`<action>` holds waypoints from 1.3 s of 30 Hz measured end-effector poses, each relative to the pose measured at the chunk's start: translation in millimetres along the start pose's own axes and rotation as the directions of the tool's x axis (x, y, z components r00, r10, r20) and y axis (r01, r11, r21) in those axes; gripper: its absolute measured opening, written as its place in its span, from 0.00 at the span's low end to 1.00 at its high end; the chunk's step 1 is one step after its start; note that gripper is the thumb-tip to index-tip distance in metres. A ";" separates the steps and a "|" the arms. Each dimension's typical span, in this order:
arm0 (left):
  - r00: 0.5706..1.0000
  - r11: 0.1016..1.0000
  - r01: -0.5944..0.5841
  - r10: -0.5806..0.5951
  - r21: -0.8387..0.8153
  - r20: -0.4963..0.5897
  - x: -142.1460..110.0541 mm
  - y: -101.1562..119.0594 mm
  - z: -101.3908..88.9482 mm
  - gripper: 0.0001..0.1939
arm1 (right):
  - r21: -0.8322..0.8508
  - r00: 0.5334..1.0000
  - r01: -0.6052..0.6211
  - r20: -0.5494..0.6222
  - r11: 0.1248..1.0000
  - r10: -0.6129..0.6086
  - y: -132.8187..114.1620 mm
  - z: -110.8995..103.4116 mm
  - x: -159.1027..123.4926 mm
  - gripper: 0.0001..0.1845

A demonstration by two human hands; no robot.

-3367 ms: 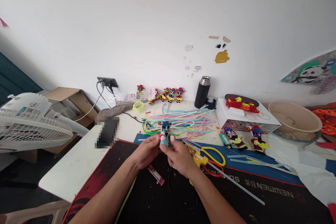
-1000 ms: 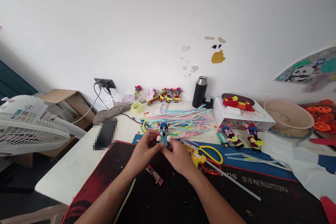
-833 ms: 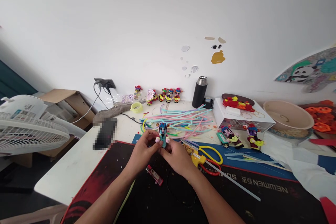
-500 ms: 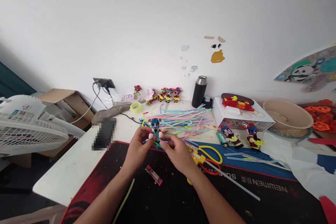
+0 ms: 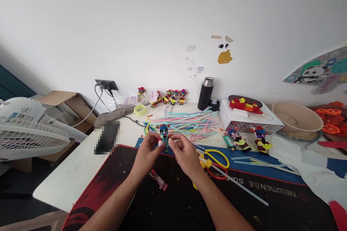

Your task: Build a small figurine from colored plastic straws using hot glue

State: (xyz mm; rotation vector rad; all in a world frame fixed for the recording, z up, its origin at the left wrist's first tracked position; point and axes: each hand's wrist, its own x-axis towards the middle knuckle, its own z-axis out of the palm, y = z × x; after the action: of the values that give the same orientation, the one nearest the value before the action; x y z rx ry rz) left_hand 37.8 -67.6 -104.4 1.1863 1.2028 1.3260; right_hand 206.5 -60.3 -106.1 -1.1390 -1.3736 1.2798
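White and cluttered, the desk (image 5: 62,177) backs onto a pale wall (image 5: 151,25), with a dark mat (image 5: 151,209) across its near side. Above the mat's far edge the person's hands hold a small figure (image 5: 164,134) upright between them, blue on top and teal below. Its left side is pinched by the left hand (image 5: 144,154), beside a pale pink ball; the right hand (image 5: 187,154) is drawn narrow, thumb and fingertips closed on the figure's other side. Nearer the person, a pink packet (image 5: 159,179) lies on the mat. Just right of the right hand sits a yellow glue gun (image 5: 204,161) — partly hidden by that hand. Soft coloured strips (image 5: 187,120) lie heaped beyond the figure, and 2 more figures (image 5: 261,141) are farther right — in front of a white box (image 5: 230,114).
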 end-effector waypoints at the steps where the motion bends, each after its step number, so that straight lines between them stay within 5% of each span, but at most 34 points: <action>1: 1.000 1.000 0.004 -0.004 -0.004 0.004 0.0 0.4 -0.1 0.20 | 0.003 1.000 0.003 -0.004 1.000 -0.003 0.1 -0.1 -0.2 0.22; 39: 0.997 0.980 0.075 -0.080 -0.182 -0.017 -8.2 12.3 1.1 0.21 | 0.151 0.999 -0.040 0.027 0.988 0.036 -4.5 1.3 1.3 0.24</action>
State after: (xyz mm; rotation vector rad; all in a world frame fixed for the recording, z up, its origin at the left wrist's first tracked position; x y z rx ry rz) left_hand 39.0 -76.4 -92.6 0.9868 1.1082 1.3634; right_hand 204.8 -59.4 -101.6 -1.0529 -1.2547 1.4045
